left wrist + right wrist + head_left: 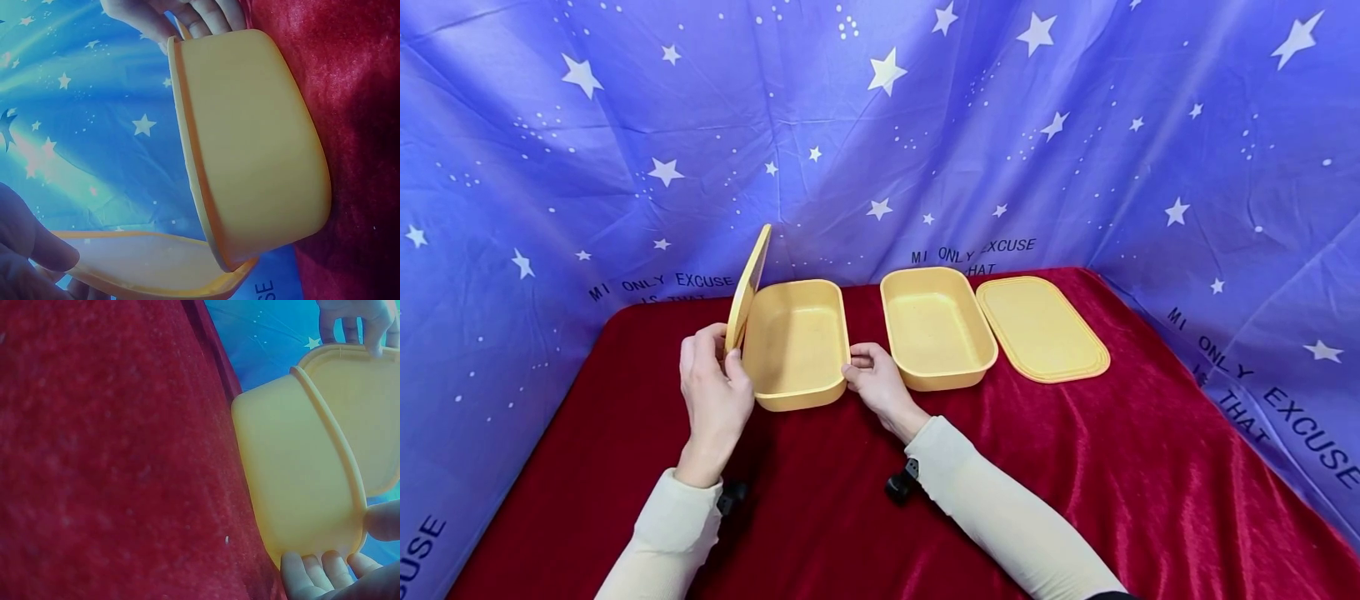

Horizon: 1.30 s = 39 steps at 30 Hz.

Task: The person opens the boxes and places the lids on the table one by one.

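Observation:
My left hand [713, 385] pinches the near edge of a yellow lid [748, 287], thumb on one face and fingers on the other. That lid stands tilted on edge along the left side of a yellow rectangular container [801, 402]. In the right wrist view the lid [353, 409] shows its rimmed face behind the container [294, 469]. With thumb at the rim and fingers against the outer wall, my right hand [880, 385] holds the container's right side. Nothing is visible inside this container.
A second yellow container [943, 380], without a lid on it, stands to the right. Beside it a second yellow lid [1045, 329] lies flat on the red cloth [820, 508]. A blue star-patterned curtain [820, 108] hangs around the table's back and sides.

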Tool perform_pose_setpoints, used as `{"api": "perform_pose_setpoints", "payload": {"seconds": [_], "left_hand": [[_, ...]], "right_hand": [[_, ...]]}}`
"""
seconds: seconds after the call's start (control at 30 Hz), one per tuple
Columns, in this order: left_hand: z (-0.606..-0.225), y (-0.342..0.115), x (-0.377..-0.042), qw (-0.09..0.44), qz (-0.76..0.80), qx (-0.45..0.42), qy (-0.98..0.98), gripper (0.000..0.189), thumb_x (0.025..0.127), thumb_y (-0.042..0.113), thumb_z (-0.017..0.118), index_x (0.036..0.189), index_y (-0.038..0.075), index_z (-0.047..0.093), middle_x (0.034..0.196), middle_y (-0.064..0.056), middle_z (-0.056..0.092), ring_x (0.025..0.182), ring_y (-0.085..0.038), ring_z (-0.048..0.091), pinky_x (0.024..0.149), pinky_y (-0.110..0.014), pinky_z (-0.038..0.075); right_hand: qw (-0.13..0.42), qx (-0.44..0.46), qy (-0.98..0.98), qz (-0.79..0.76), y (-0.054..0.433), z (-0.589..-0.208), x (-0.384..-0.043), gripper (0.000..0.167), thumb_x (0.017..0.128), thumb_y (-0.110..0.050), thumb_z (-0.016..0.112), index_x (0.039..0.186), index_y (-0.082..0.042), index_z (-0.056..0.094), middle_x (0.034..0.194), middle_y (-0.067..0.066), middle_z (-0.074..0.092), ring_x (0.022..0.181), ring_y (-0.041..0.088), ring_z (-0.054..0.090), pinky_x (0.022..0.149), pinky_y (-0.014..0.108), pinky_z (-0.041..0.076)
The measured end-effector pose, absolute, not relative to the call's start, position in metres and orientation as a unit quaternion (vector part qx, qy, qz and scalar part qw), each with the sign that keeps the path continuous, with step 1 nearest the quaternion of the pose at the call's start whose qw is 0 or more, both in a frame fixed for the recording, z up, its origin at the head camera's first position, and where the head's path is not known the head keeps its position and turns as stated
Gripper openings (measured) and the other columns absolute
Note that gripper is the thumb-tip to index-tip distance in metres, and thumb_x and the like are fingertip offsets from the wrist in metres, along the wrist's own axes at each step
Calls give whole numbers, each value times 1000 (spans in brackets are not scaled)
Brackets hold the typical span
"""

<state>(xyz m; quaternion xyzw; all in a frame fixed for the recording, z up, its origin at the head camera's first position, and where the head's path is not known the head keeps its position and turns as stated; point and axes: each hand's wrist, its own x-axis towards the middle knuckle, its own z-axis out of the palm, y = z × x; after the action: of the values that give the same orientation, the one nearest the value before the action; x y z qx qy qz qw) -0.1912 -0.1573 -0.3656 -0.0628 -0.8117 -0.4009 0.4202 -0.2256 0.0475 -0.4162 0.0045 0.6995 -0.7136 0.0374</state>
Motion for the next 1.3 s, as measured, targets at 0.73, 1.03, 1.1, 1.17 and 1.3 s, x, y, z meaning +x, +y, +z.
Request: {"api": "perform_pose_setpoints", "payload": {"seconds": [0.73, 1.03, 1.1, 1.17, 1.3], "left_hand": [[-360, -166, -192, 422, -427, -33, -799, 28, 80, -12, 53, 107, -5, 57, 87, -19, 51, 89, -32, 46, 75, -38, 35], [-357, -173, -192, 420, -443, -19, -792, 28, 79, -12, 52, 107, -5, 57, 86, -18, 52, 89, -31, 46, 76, -34, 34], [-356, -174, -193, 423, -443, -18, -790, 28, 79, -12, 52, 106, -6, 56, 86, -18, 52, 89, -31, 46, 76, -33, 34], [-356, -175, -193, 426, -444, -16, -788, 27, 79, -12, 52, 105, -6, 56, 86, -18, 52, 89, -31, 47, 75, -32, 34], [-354, -178, -193, 428, -450, -12, -784, 26, 79, -10, 52, 105, -6, 56, 86, -19, 53, 88, -31, 47, 75, -30, 33]], "right_hand": [[47, -1, 699, -714, 49, -415, -225, 36, 92, -2, 59, 126, 4, 48, 106, 14, 54, 84, 15, 58, 83, 40, 53], [58, -4, 701, -711, 49, -395, -213, 36, 92, 2, 56, 125, 9, 47, 105, 18, 53, 84, 17, 57, 90, 49, 49], [53, -6, 703, -709, 48, -388, -207, 35, 92, 2, 55, 125, 10, 46, 104, 18, 54, 84, 17, 58, 89, 48, 50], [50, -8, 702, -710, 48, -384, -205, 34, 92, 2, 55, 125, 10, 46, 104, 17, 54, 85, 16, 58, 89, 47, 50], [51, -7, 700, -712, 48, -383, -204, 34, 93, 2, 54, 125, 10, 46, 104, 17, 54, 85, 16, 58, 90, 49, 49]]}}
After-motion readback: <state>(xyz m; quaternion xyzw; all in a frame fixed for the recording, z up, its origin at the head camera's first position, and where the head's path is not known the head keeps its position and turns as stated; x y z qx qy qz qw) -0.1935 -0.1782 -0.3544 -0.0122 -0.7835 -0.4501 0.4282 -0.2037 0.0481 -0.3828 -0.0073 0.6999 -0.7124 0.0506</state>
